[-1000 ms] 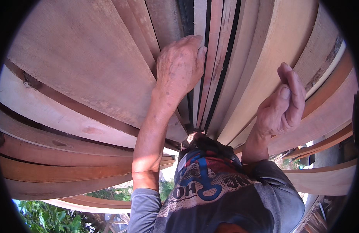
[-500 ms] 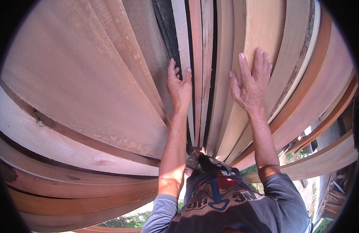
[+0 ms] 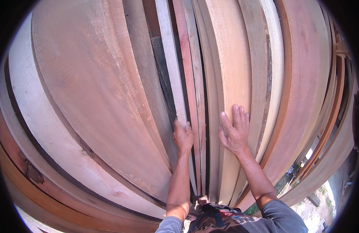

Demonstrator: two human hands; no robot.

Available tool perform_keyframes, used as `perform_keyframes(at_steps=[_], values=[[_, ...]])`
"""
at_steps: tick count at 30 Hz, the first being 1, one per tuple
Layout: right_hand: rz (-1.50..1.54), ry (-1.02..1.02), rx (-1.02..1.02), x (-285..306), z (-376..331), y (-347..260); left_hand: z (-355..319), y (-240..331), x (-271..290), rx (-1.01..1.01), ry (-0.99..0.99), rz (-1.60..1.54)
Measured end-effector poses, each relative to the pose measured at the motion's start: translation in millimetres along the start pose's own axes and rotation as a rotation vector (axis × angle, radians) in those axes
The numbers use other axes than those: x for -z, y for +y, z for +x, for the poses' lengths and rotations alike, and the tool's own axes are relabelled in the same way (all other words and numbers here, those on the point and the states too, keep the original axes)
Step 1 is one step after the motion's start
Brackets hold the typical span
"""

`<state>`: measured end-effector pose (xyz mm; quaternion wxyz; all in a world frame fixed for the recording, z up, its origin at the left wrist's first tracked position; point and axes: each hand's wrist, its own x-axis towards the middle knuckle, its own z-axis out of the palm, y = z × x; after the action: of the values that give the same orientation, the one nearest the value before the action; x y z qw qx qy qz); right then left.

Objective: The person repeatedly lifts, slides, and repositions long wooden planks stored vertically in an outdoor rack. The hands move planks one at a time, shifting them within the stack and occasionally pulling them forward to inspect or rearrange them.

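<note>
My left hand (image 3: 183,138) is closed round a narrow, pale wooden plank (image 3: 171,62), its thumb on one side and fingers on the other. The plank stands upright among many boards; its lower part passes behind my hand and forearm. To the right, my right hand (image 3: 235,134) lies flat with fingers spread on the face of a wide light-tan plank (image 3: 229,58). Between the two hands stand a narrow reddish plank (image 3: 184,46) and a thin greyish-brown one (image 3: 195,54). A dark strip (image 3: 163,72) shows just left of the plank in my left hand.
Wide brown boards (image 3: 86,77) and a pale board (image 3: 36,105) lean on the left. Orange-brown and pinkish boards (image 3: 303,77) stand on the right, one plank (image 3: 265,77) with a rough bark edge. Sunlit ground (image 3: 315,207) shows at the lower right.
The view has tilted upward, so both hands sit lower in it. My left hand has gone from partly open to closed round the narrow pale plank. My right hand stays flat on the tan plank.
</note>
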<state>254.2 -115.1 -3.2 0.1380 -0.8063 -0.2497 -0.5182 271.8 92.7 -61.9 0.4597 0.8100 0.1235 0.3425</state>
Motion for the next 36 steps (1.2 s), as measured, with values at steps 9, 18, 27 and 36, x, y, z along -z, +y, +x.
perform_keyframes(at_steps=[9,18,27,36], values=[[-0.013,0.015,0.012,1.6,2.1,-1.2,-31.3,-4.2,29.5,0.021,0.279,-0.107],[-0.017,-0.011,0.023,0.9,-0.2,-0.4,-56.1,7.8,-1.1,-0.595,0.42,0.11],[-0.006,0.008,0.034,-7.2,-2.1,2.8,45.8,-13.8,-50.7,0.047,-0.078,-0.398],[0.004,0.012,0.029,-9.1,-2.8,4.6,62.4,-32.4,-55.4,0.037,-0.298,-0.513]])
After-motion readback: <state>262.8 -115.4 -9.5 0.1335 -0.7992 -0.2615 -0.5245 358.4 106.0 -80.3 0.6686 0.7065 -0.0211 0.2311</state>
